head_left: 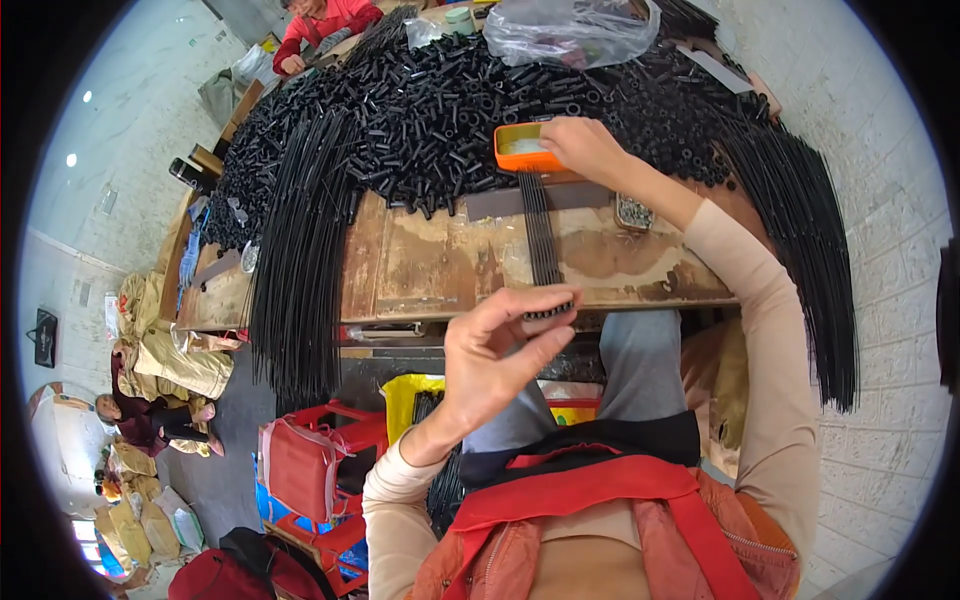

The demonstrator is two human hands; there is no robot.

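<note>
My left hand (485, 365) is in front of the table's near edge, thumb and fingers closed on a flat row of thin black rods (538, 230). Their near ends show between my fingertips, and the rods run away from me over the tabletop to the orange container (522, 162). My right hand (590, 152) is at that container's right side, with fingers bent together and tips over its inside. Something whitish lies in the container. What my right fingertips hold, if anything, is hidden.
A large heap of short black tubular parts (430, 120) covers the back of the wooden table (420, 265). Bundles of long black rods (305, 250) hang over its edge, left and right. A small tin (634, 213) holds tiny metal pieces. Another person (325, 25) sits at the far left.
</note>
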